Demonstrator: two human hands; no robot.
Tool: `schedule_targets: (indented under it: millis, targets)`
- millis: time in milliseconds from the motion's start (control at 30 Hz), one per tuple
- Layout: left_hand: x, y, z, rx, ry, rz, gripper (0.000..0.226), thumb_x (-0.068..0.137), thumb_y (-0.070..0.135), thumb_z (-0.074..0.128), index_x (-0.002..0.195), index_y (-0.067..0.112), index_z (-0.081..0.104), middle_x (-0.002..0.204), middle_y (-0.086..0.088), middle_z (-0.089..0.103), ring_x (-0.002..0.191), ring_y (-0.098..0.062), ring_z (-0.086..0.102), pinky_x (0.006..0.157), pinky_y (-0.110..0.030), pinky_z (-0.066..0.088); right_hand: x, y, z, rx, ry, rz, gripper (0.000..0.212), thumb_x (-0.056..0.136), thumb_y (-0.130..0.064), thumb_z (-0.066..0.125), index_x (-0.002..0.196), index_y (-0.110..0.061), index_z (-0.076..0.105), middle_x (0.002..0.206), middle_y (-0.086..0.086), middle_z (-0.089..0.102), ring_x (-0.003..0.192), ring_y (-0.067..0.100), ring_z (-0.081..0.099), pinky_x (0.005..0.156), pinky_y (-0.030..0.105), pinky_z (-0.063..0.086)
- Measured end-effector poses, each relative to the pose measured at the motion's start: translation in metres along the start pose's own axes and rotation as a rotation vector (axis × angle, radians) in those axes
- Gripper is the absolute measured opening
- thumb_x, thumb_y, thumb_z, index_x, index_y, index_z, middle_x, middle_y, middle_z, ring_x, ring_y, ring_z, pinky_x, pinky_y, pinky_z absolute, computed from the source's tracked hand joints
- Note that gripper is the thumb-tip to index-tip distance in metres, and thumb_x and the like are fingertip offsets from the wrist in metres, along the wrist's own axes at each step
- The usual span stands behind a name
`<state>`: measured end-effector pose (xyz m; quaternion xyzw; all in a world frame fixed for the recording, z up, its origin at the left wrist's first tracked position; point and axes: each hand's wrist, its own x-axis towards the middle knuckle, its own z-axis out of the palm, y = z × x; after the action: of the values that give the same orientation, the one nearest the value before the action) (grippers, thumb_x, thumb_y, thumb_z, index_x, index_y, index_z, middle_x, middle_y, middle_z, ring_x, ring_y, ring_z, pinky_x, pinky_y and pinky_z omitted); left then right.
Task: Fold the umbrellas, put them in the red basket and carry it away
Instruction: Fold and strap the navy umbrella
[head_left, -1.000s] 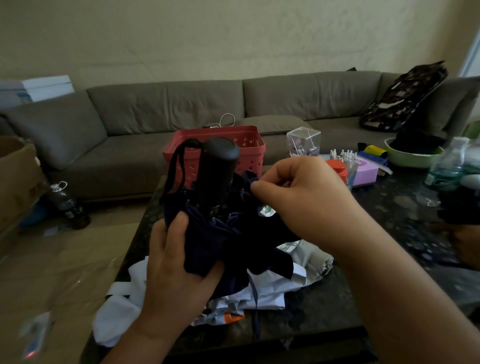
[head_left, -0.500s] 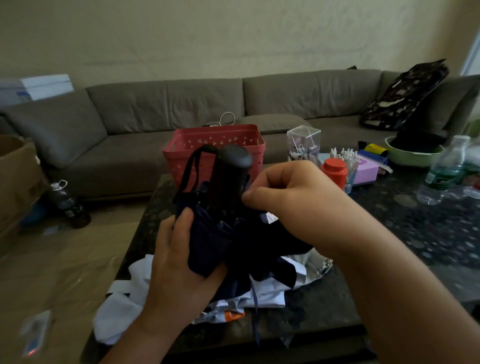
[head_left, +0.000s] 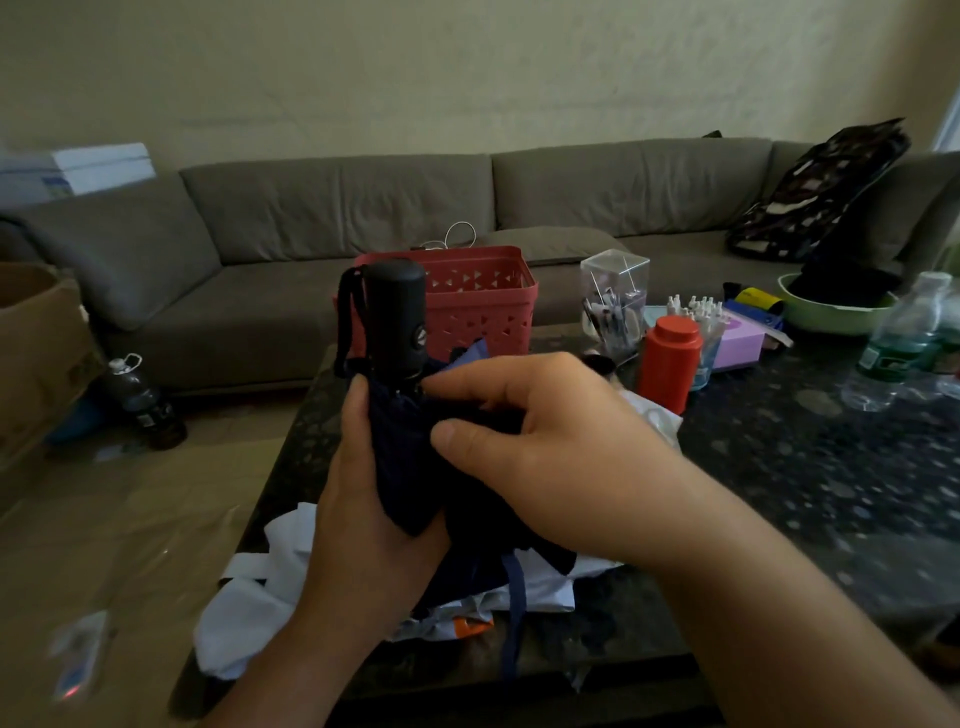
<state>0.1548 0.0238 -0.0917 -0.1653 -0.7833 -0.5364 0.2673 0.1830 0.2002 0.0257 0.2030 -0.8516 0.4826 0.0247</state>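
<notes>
Upright, we note, the umbrella (head_left: 400, 441): left hand (head_left: 358, 525) grips its canopy, right hand (head_left: 550, 457) pinches a fold, before the red basket (head_left: 483, 306).

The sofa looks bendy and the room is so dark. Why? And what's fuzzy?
Head view: the wide lens bows the sofa toward the edges; the light is dim, so the umbrella that both hands hold is nearly black, folds hard to see; the floor at lower left and the bottles at the right edge are smeared with blur, while the basket stays fairly sharp.
</notes>
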Motion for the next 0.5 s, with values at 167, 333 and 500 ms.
schedule_targets:
  millis: [167,333,500]
  targets:
    - [0.000,0.010,0.016,-0.112,0.076,-0.059,0.101,0.095,0.001,0.075,0.145,0.072,0.024,0.129,0.038,0.063,0.122,0.004,0.064,0.090,-0.011,0.053,0.005,0.001,0.013,-0.174,0.005,-0.059,0.037,0.099,-0.020,0.062,0.131,-0.038,0.069,0.109,-0.011,0.077,0.098,0.010,0.072,0.085,0.039,0.063]
    - [0.004,0.019,0.018,-0.181,0.076,-0.114,0.113,0.082,-0.005,0.084,0.161,0.044,0.021,0.141,0.021,0.062,0.127,-0.002,0.063,0.101,-0.028,0.057,0.013,0.008,-0.005,-0.146,0.399,-0.229,0.029,0.092,-0.022,0.070,0.119,-0.035,0.073,0.103,-0.024,0.071,0.103,0.000,0.067,0.090,0.026,0.057]
    - [0.017,0.008,0.006,-0.299,0.222,-0.221,0.115,0.079,-0.004,0.085,0.156,0.056,0.025,0.147,0.020,0.057,0.133,-0.004,0.060,0.110,-0.048,0.051,0.003,0.019,-0.019,-0.032,0.617,-0.333,0.017,0.092,-0.017,0.069,0.091,-0.033,0.072,0.082,-0.012,0.071,0.073,0.003,0.067,0.064,0.014,0.052]
